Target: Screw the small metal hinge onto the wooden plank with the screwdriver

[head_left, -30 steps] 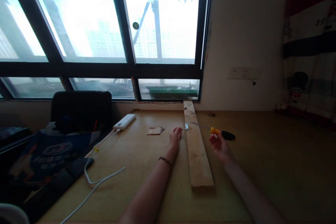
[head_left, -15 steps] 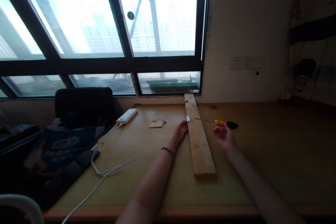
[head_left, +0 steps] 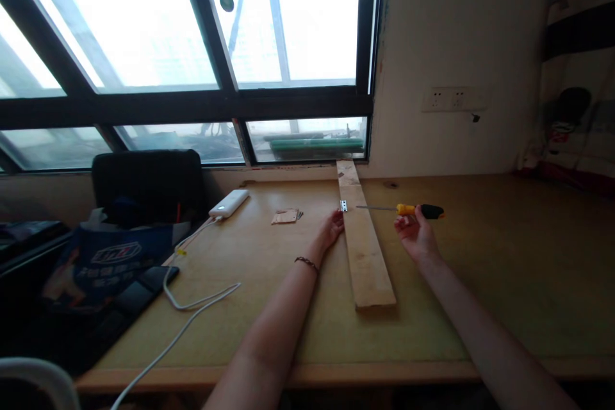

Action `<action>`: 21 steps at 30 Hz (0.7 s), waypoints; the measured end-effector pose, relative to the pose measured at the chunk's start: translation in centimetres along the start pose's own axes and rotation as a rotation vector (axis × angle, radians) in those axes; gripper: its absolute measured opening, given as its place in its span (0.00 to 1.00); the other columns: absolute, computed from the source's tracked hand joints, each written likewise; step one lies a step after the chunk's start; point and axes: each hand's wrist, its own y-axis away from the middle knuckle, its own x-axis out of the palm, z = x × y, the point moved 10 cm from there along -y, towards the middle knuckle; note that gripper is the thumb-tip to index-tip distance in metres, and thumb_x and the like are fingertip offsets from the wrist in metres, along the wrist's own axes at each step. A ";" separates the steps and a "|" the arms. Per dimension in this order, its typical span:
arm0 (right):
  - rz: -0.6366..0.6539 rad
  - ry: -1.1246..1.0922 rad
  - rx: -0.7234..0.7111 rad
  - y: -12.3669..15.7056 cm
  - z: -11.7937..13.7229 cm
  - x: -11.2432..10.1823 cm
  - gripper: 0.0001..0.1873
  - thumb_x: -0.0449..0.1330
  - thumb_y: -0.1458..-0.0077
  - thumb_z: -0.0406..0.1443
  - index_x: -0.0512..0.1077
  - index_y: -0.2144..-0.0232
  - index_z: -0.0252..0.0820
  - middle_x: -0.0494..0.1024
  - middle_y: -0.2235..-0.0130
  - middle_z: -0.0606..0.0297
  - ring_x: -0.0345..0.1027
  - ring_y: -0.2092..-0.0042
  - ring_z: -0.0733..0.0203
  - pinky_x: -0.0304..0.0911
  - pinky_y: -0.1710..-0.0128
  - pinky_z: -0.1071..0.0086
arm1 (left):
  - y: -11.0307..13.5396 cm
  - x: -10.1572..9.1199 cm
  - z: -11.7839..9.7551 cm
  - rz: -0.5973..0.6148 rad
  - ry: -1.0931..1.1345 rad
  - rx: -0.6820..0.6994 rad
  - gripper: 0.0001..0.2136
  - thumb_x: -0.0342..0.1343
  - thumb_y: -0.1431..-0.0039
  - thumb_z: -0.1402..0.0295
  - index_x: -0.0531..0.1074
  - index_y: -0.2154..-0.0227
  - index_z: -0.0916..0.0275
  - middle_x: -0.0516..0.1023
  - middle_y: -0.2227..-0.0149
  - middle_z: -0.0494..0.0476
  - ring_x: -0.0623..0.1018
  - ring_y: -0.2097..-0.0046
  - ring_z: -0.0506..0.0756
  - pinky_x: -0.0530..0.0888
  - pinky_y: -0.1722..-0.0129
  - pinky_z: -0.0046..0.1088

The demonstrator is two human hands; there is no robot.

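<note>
A long wooden board [head_left: 368, 256] lies lengthwise on the table, its far end by the window. On its left edge sits a small silver metal hinge [head_left: 343, 205]. My left hand [head_left: 331, 229] rests against that edge, its curled fingertips at the hinge; part of the fingers is hidden. To the right of the board, my right hand [head_left: 416, 230] is closed on a screwdriver [head_left: 420, 211] with a yellow and black handle. The shaft points left over the board, its tip a little apart from the hinge.
A small wooden piece [head_left: 284, 216] with screws [head_left: 300, 214] beside it lies on the table [head_left: 269, 333], left of the board. Further left are a white power bank [head_left: 229, 204] and a loose white cable [head_left: 192, 321]. A dark chair [head_left: 147, 182] stands beyond the left edge.
The camera has tilted down slightly, so everything sits higher in view. My right hand and the screwdriver have shifted slightly right. My left hand stays at the hinge.
</note>
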 end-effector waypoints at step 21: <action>0.021 1.170 -0.625 -6.4 2.5 14.8 0.17 0.55 0.53 0.48 0.65 0.78 0.40 0.68 0.86 0.70 0.63 0.85 0.66 0.57 0.84 0.75 | -4.4 0.5 0.5 0.080 -0.183 -0.013 0.08 0.53 0.48 0.68 0.71 0.67 0.68 0.77 0.71 0.59 0.77 0.71 0.54 0.75 0.68 0.29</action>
